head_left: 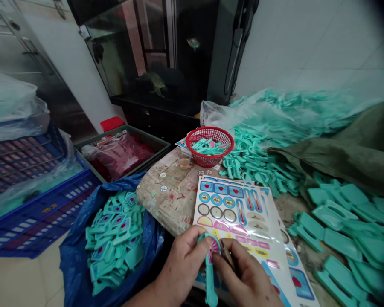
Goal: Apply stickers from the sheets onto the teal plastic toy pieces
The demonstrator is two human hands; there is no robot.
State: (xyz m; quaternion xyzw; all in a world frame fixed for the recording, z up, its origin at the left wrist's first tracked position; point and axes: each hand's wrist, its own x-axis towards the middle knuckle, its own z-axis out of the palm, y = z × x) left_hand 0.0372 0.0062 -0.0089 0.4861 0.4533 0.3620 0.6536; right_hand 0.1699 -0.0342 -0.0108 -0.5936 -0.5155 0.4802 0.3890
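Observation:
My left hand (184,264) grips a teal plastic toy piece (210,273) with a round head and a narrow handle hanging downward. A pink sticker (214,246) lies on its round head. The thumb of my right hand (243,273) presses at that sticker, while its fingers close around a slim, brownish, metal-looking tool (227,255), mostly hidden. Just beyond both hands lie printed sticker sheets (222,232) with hearts, dials, thermometers and pink shapes.
A red basket (209,161) holds teal pieces at the table's (166,200) far side. Loose teal parts (259,162) pile up at right, near a dark cloth (348,136). Left stand a blue bag (73,251) of stickered pieces, a blue crate (45,221) and a grey bin (160,147).

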